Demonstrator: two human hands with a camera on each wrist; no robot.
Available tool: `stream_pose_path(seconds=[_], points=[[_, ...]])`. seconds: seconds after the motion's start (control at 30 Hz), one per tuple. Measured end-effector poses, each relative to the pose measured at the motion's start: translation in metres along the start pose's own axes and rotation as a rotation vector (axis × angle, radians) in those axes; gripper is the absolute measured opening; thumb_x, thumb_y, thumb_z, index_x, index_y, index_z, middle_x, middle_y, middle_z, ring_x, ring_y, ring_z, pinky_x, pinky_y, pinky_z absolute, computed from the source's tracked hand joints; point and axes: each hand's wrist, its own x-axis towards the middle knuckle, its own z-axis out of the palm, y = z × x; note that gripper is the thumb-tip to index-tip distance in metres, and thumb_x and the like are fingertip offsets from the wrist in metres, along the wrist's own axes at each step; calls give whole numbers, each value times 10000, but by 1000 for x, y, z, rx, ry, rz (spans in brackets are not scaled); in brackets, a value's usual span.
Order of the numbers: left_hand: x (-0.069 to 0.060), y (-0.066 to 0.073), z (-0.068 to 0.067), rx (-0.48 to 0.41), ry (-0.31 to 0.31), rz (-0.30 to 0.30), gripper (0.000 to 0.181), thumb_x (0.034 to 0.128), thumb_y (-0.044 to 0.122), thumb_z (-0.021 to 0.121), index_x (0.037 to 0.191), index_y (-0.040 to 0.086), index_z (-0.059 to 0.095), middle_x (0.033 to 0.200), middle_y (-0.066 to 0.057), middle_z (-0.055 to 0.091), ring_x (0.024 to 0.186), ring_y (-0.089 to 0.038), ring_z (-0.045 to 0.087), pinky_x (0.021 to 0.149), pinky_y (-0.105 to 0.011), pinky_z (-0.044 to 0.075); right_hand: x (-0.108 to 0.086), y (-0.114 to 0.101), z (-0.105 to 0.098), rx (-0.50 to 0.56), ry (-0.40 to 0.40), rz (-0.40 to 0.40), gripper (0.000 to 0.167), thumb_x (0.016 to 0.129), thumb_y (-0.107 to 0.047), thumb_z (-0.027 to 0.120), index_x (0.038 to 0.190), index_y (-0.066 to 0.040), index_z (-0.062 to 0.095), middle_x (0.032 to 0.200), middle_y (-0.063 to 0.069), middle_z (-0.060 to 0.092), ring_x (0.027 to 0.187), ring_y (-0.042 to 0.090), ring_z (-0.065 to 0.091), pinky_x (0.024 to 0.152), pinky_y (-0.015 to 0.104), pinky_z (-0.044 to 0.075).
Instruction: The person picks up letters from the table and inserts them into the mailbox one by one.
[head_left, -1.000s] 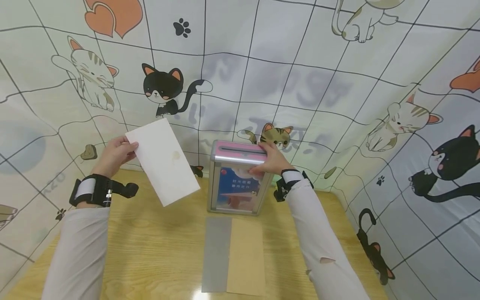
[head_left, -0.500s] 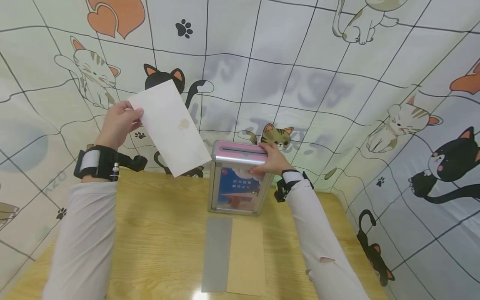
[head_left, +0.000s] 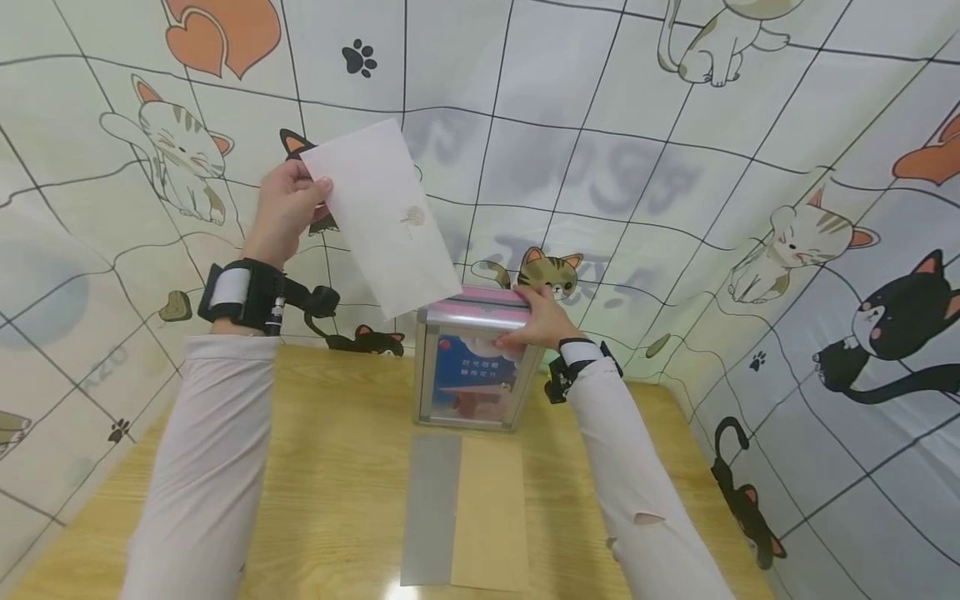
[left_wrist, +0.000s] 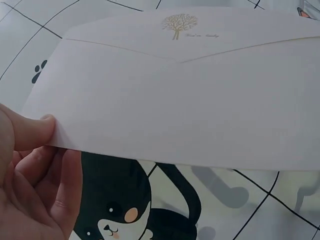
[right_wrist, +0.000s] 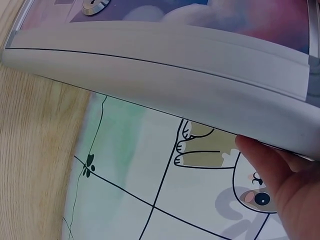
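Observation:
My left hand [head_left: 283,208] pinches the corner of a white envelope [head_left: 382,221] between thumb and fingers. In the left wrist view the envelope shows a pointed flap with a small gold tree print [left_wrist: 180,24]. Its lower end, in the head view, overlaps the left part of the top of a slotted box [head_left: 429,367]; whether they touch I cannot tell. Pink on top and framed in silver metal, the box stands upright with a blue picture on its front. My right hand [head_left: 546,321] grips its upper right corner. The envelope hides much of the slot.
On the wooden table [head_left: 337,483], in front of the box, lie a grey flat piece [head_left: 431,508] and a tan one [head_left: 490,512], side by side. A cat-printed cloth [head_left: 600,167] hangs behind and at both sides. The right wrist view shows a round lock [right_wrist: 95,5].
My left hand has carried the envelope up and to the right, from beside the box to over its top left. My right hand and the box have stayed in place.

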Motion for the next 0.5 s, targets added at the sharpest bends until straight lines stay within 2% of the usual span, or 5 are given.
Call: stream_pose_path(seconds=[0.2, 0.33, 0.5], points=[[2, 8, 23, -29, -15, 51, 155, 912, 127, 527, 1058, 82, 501, 916, 11, 633, 937, -131, 554, 864, -294, 447, -1, -2, -3, 4, -4, 4, 1074, 543, -380, 832, 1415, -93, 274, 1313, 143, 275, 1032, 305, 444, 880, 442, 426], [2, 13, 41, -2, -17, 84, 204, 919, 122, 514, 1114, 61, 501, 964, -27, 631, 917, -125, 540, 800, -260, 440, 0, 0, -2, 6, -1, 7, 1074, 541, -394, 830, 1413, -100, 277, 1313, 136, 277, 1032, 302, 448, 877, 438, 433], [0, 16, 59, 29, -6, 134, 275, 928, 110, 497, 1186, 16, 473, 1137, -142, 608, 1012, -152, 563, 898, -279, 453, 1, 2, 1, 6, 3, 8, 1076, 530, -412, 828, 1407, -103, 288, 1297, 135, 292, 1027, 298, 451, 875, 434, 437]])
